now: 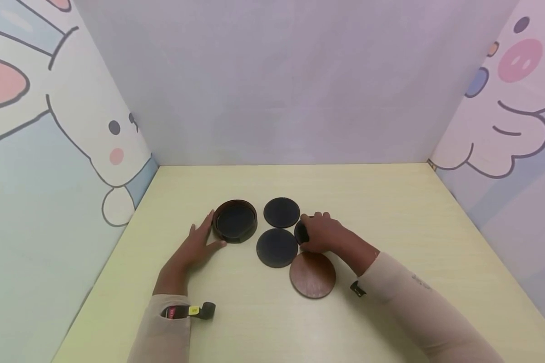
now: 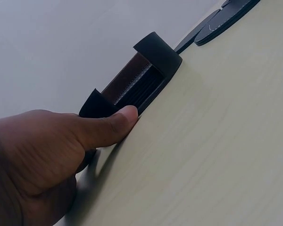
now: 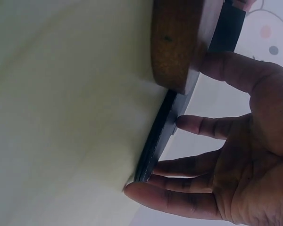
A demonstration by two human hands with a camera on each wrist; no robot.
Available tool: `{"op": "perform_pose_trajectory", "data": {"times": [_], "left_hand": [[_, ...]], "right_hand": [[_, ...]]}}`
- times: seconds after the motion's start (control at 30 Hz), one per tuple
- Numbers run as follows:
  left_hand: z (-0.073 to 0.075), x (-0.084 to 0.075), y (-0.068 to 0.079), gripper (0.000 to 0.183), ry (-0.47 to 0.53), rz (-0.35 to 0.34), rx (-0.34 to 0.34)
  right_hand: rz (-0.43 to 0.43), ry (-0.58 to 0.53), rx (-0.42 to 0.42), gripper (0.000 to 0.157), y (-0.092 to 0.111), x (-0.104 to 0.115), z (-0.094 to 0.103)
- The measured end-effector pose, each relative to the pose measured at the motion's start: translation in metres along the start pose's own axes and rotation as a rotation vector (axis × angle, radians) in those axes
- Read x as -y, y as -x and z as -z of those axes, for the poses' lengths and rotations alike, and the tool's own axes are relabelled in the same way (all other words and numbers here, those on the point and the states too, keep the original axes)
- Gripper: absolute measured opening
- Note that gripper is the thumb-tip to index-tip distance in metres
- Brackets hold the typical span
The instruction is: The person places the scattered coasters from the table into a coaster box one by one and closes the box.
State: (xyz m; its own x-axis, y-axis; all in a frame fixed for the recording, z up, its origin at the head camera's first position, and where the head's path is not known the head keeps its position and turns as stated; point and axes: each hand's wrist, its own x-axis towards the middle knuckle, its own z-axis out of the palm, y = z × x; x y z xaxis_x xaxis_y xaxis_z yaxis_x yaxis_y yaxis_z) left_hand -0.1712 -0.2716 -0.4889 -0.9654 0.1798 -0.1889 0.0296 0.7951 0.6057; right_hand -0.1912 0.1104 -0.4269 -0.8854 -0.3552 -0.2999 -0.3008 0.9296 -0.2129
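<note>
In the head view my left hand (image 1: 199, 247) holds the side of a round black coaster holder (image 1: 253, 233), its thumb at the front. The left wrist view shows the holder's notched wall (image 2: 162, 54), with stacked dark layers inside. My right hand (image 1: 322, 233) grips a black round coaster (image 1: 301, 233) by its edges, covering much of it. In the right wrist view, the fingertips (image 3: 155, 167) touch the coaster's rim. Two more black coasters, a far one (image 1: 281, 212) and a near one (image 1: 277, 247), lie to its left. A thick brown wooden disc (image 1: 313, 275) lies just nearer.
Everything stands on a pale wood-grain table (image 1: 236, 322). A grey-lilac wall (image 1: 290, 91) rises behind it. Side walls with cartoon animals, a rabbit (image 1: 86, 111) at left and a pig (image 1: 518, 96) at right, bound the space.
</note>
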Motion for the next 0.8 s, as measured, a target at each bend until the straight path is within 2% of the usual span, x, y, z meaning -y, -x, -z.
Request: {"op": "perform_pose_trajectory", "data": {"times": [0.17,0.37,0.53,0.7,0.8], "left_hand": [[0.0006,-0.0016,0.0002,0.104,0.014,0.003,0.001],[-0.0001,-0.0006,0.0004,0.104,0.011,0.008,-0.001],[-0.0007,-0.0003,-0.0001,0.105,0.006,0.003,-0.002],[0.0001,-0.0004,0.0003,0.105,0.003,0.006,-0.006],[0.0006,-0.0005,0.0006,0.105,0.006,0.009,-0.007]], "right_hand": [[0.01,-0.001,-0.002,0.062,-0.0002,0.0002,0.0009],[0.014,-0.021,-0.017,0.066,-0.0007,-0.0006,0.0002],[0.006,-0.036,-0.051,0.059,-0.0012,-0.0032,0.0004],[0.015,-0.055,-0.056,0.055,-0.0024,-0.0058,0.0032],[0.024,-0.06,-0.057,0.048,-0.0042,-0.0087,0.0034]]}}
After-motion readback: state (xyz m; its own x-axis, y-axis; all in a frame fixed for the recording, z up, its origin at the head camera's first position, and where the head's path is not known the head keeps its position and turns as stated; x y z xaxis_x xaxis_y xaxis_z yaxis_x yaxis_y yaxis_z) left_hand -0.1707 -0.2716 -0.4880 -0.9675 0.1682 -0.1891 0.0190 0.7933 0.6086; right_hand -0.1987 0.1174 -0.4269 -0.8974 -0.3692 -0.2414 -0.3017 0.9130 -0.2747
